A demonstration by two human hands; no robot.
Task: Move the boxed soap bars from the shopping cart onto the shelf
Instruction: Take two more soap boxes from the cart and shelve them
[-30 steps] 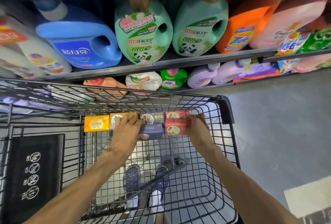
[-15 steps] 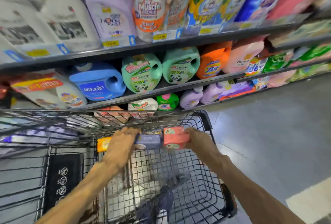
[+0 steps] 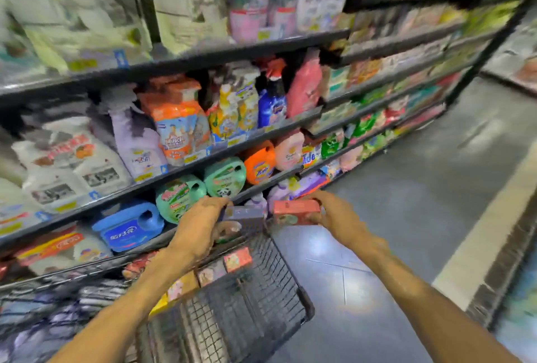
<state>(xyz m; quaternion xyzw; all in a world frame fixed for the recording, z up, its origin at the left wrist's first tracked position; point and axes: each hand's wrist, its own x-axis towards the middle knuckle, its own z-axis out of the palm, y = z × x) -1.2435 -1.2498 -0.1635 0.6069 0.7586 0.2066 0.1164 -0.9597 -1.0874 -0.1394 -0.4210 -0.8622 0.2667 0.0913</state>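
While the picture is smeared with blur, I can make out my left hand point(image 3: 200, 226) closed around a purple soap box point(image 3: 245, 215) and my right hand point(image 3: 334, 211) closed around a red soap box point(image 3: 296, 211), both held up above the front edge of the shopping cart point(image 3: 270, 290) and level with the lower shelves point(image 3: 261, 136). The two boxes sit side by side with a small gap between them. Down in the cart, a row of soap boxes point(image 3: 209, 274) lies along the far wall: yellow, pinkish, purple and red ones. Behind my hands stand green detergent jugs point(image 3: 203, 191), a blue jug point(image 3: 130, 226) and an orange Tide jug point(image 3: 260, 163).
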